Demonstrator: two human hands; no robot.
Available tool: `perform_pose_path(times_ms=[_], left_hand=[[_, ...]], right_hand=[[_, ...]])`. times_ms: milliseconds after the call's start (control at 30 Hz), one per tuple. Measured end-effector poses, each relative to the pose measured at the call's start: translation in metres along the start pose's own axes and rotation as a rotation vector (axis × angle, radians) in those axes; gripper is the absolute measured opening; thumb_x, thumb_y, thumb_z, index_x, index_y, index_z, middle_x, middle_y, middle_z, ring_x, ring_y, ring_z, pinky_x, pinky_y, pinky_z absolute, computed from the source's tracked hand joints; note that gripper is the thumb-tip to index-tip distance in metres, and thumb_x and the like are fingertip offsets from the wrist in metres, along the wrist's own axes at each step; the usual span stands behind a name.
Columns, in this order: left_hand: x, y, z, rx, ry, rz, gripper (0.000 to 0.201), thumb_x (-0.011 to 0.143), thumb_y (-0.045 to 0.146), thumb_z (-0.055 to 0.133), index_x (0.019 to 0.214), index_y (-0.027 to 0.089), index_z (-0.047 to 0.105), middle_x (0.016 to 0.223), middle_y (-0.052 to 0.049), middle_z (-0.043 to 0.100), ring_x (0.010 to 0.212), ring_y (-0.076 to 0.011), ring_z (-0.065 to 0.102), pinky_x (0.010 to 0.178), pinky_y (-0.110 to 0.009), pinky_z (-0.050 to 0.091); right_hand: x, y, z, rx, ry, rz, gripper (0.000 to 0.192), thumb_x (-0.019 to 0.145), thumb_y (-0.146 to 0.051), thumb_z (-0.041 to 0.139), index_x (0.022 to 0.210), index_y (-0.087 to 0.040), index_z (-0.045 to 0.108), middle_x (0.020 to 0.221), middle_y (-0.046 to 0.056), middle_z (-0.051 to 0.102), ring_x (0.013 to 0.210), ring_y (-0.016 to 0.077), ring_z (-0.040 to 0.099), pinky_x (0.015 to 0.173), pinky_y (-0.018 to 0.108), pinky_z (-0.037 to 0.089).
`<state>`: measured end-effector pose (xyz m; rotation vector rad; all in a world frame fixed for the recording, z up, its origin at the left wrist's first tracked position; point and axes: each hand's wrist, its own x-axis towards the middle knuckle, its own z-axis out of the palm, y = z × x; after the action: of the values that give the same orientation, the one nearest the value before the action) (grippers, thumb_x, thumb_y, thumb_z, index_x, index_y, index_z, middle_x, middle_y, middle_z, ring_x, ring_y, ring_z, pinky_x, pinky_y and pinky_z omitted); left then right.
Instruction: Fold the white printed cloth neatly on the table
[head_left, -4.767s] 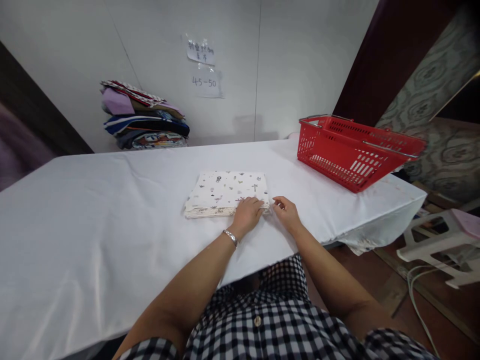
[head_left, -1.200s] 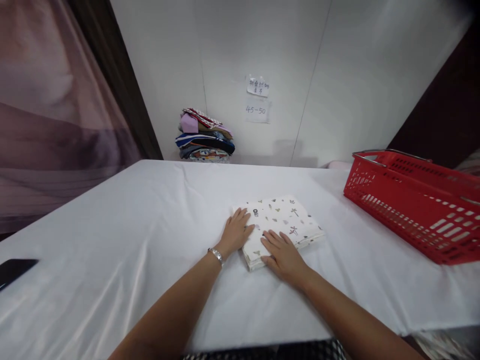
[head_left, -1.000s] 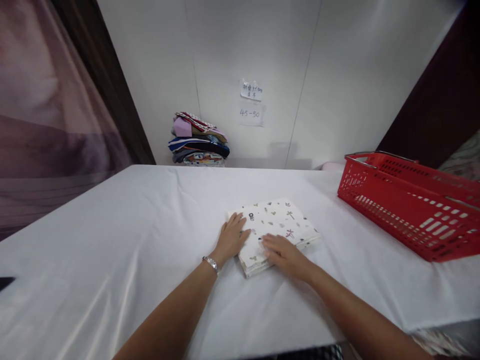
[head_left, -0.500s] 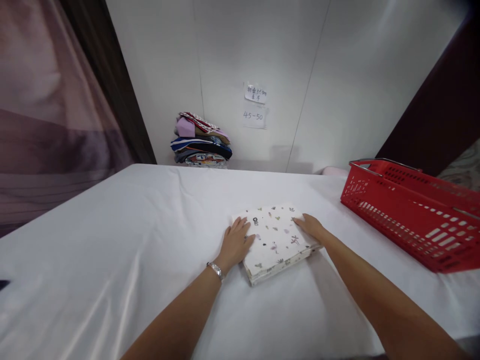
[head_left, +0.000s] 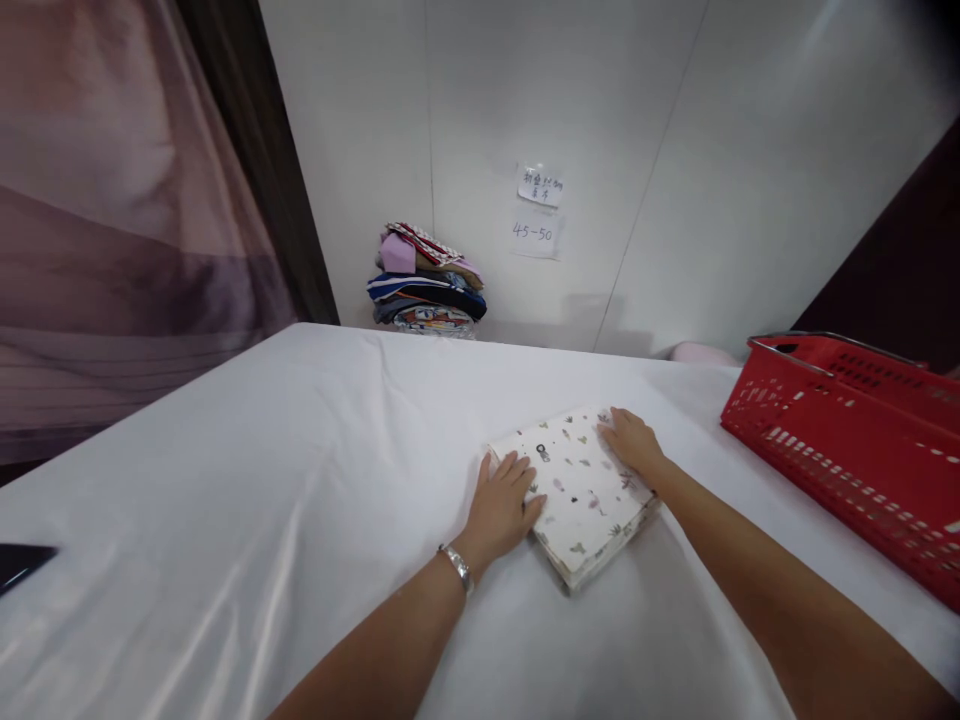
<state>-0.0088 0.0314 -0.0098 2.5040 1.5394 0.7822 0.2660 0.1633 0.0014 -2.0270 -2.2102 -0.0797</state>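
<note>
A folded white cloth [head_left: 570,480] printed with small plants and animals lies as a thick, layered rectangle, turned at an angle to me. Its folded layers show along the near edge. My left hand [head_left: 501,505] rests with spread fingers on its left side, a silver bracelet [head_left: 457,566] at the wrist. At the far right corner, my right hand [head_left: 632,440] holds the cloth's edge, the thumb on top and the other fingers partly hidden.
A white-covered table [head_left: 247,480] stretches beneath. The red perforated basket [head_left: 847,440] stands at the right. Behind the far edge is a stack of folded fabrics [head_left: 427,285], near paper notes [head_left: 538,232] on the wall. A dark flat object [head_left: 24,563] lies at the left edge.
The folded cloth has turned clockwise under my hands, its near corner swinging toward me. The view has shifted left, so the basket, stack and notes appear farther right.
</note>
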Motion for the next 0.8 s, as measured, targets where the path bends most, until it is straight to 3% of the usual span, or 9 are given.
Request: perform_pose_path(times_ms=[133, 300, 467, 633, 800], left_hand=[[0.0, 0.001, 0.001, 0.009, 0.017, -0.009, 0.034, 0.091, 0.037, 0.039, 0.119, 0.024, 0.053, 0.131, -0.005, 0.053, 0.131, -0.024, 0.034, 0.113, -0.052, 0.006], [0.0, 0.001, 0.001, 0.001, 0.001, -0.02, 0.035, 0.091, 0.037, 0.038, 0.12, 0.023, 0.053, 0.132, -0.005, 0.052, 0.131, -0.0239, 0.034, 0.112, -0.053, 0.007], [0.001, 0.001, 0.001, -0.002, -0.001, -0.023, 0.036, 0.091, 0.037, 0.037, 0.12, 0.023, 0.053, 0.132, -0.005, 0.052, 0.131, -0.0242, 0.035, 0.112, -0.053, 0.008], [0.001, 0.001, 0.002, 0.0, 0.005, -0.029, 0.035, 0.09, 0.036, 0.04, 0.12, 0.024, 0.054, 0.131, -0.005, 0.053, 0.131, -0.0248, 0.035, 0.112, -0.054, 0.01], [0.001, 0.0, 0.004, 0.005, 0.004, -0.031, 0.037, 0.091, 0.037, 0.039, 0.121, 0.024, 0.054, 0.133, -0.005, 0.052, 0.131, -0.0257, 0.035, 0.111, -0.055, 0.011]], right_hand=[[-0.003, -0.019, 0.012, 0.003, -0.058, -0.177, 0.057, 0.092, -0.05, 0.027, 0.139, -0.018, 0.034, 0.15, 0.009, 0.027, 0.138, 0.0247, 0.02, 0.108, 0.046, 0.021], [-0.007, -0.02, 0.024, 0.037, -0.114, -0.176, 0.058, 0.092, -0.05, 0.023, 0.14, -0.019, 0.033, 0.151, 0.007, 0.024, 0.139, 0.0225, 0.016, 0.11, 0.048, 0.016], [-0.004, -0.022, 0.011, 0.053, -0.154, -0.166, 0.057, 0.092, -0.049, 0.025, 0.139, -0.019, 0.034, 0.15, 0.008, 0.025, 0.139, 0.0232, 0.017, 0.109, 0.049, 0.017], [-0.001, -0.046, -0.002, 0.08, -0.129, -0.187, 0.062, 0.091, -0.053, 0.025, 0.14, -0.017, 0.033, 0.151, 0.013, 0.021, 0.139, 0.0274, 0.013, 0.108, 0.052, 0.015], [-0.005, -0.068, 0.013, 0.117, -0.169, -0.291, 0.066, 0.091, -0.057, 0.021, 0.144, -0.018, 0.026, 0.152, 0.009, 0.018, 0.14, 0.0236, 0.012, 0.11, 0.048, 0.012]])
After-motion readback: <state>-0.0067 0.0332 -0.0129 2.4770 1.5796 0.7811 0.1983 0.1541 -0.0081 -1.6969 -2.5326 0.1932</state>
